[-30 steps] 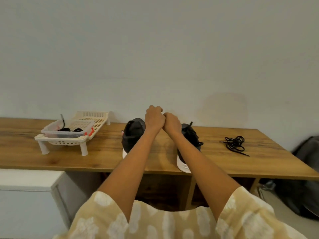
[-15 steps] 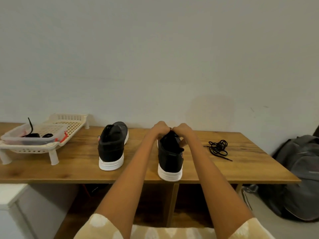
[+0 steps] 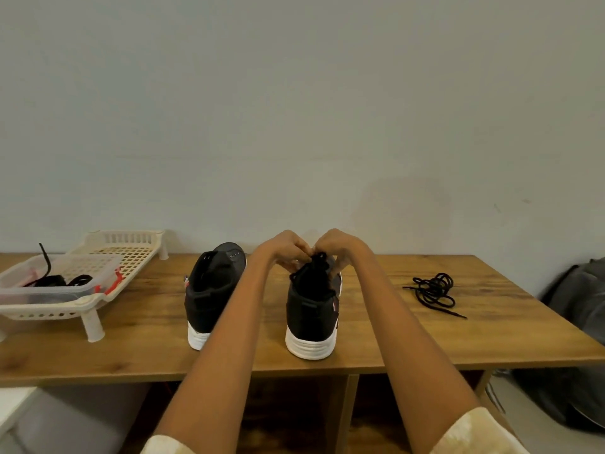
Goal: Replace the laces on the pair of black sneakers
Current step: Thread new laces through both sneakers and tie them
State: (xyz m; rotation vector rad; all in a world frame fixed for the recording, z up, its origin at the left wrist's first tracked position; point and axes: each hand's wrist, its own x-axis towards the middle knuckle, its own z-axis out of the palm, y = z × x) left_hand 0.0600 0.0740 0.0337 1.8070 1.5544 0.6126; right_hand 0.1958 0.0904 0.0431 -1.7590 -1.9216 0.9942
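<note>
Clear plastic tub (image 3: 49, 291) on cream rack (image 3: 131, 249) holds black laces (image 3: 54, 280).

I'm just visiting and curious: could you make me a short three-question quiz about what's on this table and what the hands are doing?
1. True or false: both hands are working at the lace of the right sneaker.
2. Where does the loose black lace lie? A) on the table right of both sneakers B) inside the left sneaker C) on the floor
3. Fill in: the clear tub holding more black laces sits on a cream plastic ____.

Key: 1 true, the left hand and right hand pinch the lace at its tongue. 2 A. 3 rack.
</note>
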